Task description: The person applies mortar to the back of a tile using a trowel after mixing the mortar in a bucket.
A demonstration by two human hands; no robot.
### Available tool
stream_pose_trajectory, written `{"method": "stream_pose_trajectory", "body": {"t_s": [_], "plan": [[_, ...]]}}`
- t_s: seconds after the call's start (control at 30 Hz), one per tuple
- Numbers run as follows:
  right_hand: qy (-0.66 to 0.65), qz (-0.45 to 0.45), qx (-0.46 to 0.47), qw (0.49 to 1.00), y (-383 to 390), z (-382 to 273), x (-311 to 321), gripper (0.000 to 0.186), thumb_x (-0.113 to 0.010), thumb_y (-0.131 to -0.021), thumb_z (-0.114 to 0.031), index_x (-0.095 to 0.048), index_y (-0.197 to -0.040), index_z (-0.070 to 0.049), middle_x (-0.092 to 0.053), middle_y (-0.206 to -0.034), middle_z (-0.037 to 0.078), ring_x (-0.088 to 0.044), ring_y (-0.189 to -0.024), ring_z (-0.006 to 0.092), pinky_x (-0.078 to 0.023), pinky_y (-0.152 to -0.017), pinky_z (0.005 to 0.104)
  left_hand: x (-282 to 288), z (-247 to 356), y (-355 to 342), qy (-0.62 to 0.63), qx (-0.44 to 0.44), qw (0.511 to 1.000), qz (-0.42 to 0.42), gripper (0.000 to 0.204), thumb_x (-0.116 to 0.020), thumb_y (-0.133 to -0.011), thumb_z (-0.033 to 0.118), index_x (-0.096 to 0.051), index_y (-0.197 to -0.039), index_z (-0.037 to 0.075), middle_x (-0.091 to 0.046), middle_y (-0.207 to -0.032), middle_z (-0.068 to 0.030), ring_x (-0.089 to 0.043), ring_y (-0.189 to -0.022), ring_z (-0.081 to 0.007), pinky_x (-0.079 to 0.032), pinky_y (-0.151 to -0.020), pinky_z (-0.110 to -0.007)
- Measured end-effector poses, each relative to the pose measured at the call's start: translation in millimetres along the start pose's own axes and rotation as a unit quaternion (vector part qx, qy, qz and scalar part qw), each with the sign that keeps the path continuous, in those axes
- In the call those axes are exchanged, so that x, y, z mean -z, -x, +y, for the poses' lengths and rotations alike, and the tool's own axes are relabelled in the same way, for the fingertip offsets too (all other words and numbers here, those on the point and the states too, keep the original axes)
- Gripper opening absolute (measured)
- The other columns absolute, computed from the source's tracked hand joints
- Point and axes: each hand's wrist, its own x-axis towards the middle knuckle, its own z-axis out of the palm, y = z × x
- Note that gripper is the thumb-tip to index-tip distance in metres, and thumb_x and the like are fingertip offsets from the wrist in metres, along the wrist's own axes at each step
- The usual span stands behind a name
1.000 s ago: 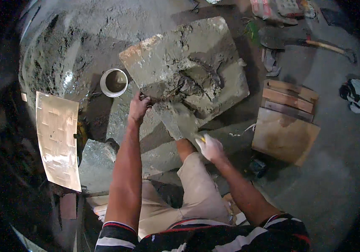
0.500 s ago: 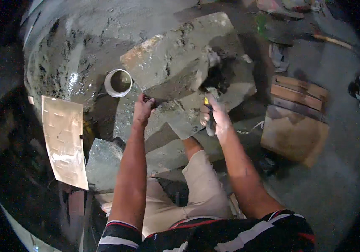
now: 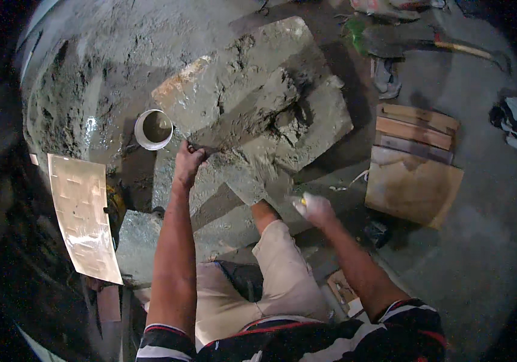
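My left hand is closed at the near left edge of a mortar-covered board, gripping something dark that I cannot make out. My right hand grips a trowel by its yellow handle; the blade is blurred and grey, down and left of the board's near right edge. A rough heap of wet grey mortar lies on the board. Beside the board's left edge stands a white bucket with grey liquid inside. My knee, below the trowel, is between my two arms.
A tan ridged sheet lies at the left, beside wet mortar on the ground. At the right are stacked tan and brown boards, a wooden-handled tool and a dark-and-white cloth. Sacks lie at the top right.
My right hand rose with the trowel to the board, then came back down and right, nearer my knee. A lump of mortar now sits higher on the board. My left hand stays at the edge.
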Motion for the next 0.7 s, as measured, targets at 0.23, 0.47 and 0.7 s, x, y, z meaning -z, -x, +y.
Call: {"method": "stream_pose_trajectory", "body": {"t_s": [0.23, 0.47, 0.7], "plan": [[-0.025, 0.173, 0.034, 0.984, -109.6, -44.6, 64.9, 0.051, -0.061, -0.092, -0.052, -0.062, -0.093, -0.001, -0.068, -0.086, 0.028, -0.065, -0.081, 0.0493, -0.050, -0.070, 0.0571, -7.8, 5.8, 0.7, -0.040, -0.026, 0.999, -0.009, 0.030, -0.065, -0.082, 0.012, -0.052, -0.104, -0.002, -0.063, -0.092, -0.0114, -0.062, -0.081, -0.0183, -0.053, -0.070, -0.033], [-0.700, -0.054, -0.114, 0.703, -77.1, -88.8, 82.8, 0.039, -0.063, -0.093, -0.050, -0.056, -0.091, -0.012, -0.043, -0.060, -0.004, -0.040, -0.043, 0.0110, -0.040, -0.042, 0.0299, -15.0, -2.2, 13.4, -0.027, 0.030, 0.999, 0.003, 0.043, -0.068, -0.086, 0.012, -0.052, -0.123, -0.003, -0.069, -0.105, -0.0183, -0.067, -0.090, -0.0256, -0.056, -0.077, -0.038], [-0.842, -0.083, -0.013, 0.533, -41.5, -58.8, 37.1, 0.039, -0.050, -0.101, -0.053, -0.055, -0.098, -0.014, -0.040, -0.062, -0.006, -0.042, -0.046, 0.0107, -0.037, -0.040, 0.0280, -7.3, -8.2, 3.1, -0.044, 0.002, 0.999, 0.030, 0.043, -0.069, -0.086, 0.012, -0.053, -0.125, 0.001, -0.068, -0.095, -0.0146, -0.067, -0.079, -0.0229, -0.055, -0.065, -0.036]]}}
